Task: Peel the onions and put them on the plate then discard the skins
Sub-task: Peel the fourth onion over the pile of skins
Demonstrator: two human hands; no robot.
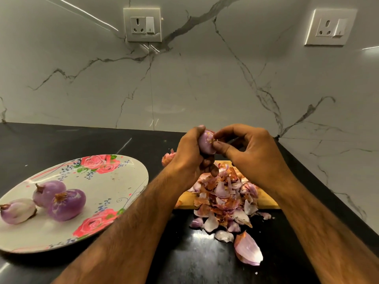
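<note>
Head view: the left hand [190, 158] grips one onion [206, 143] above the countertop, fingers curled round its lower half. The right hand [252, 154] is curled, with thumb and forefinger pinching a skin flake [211, 140] at the onion's upper end. Directly below both hands, a pile of skins [223, 198] lies partly on a wooden board [266, 200] and partly on the black countertop [61, 140]. To the left, well apart from the pile, a floral plate [114, 181] carries three peeled onions [66, 204], grouped close together on its near-left part.
</note>
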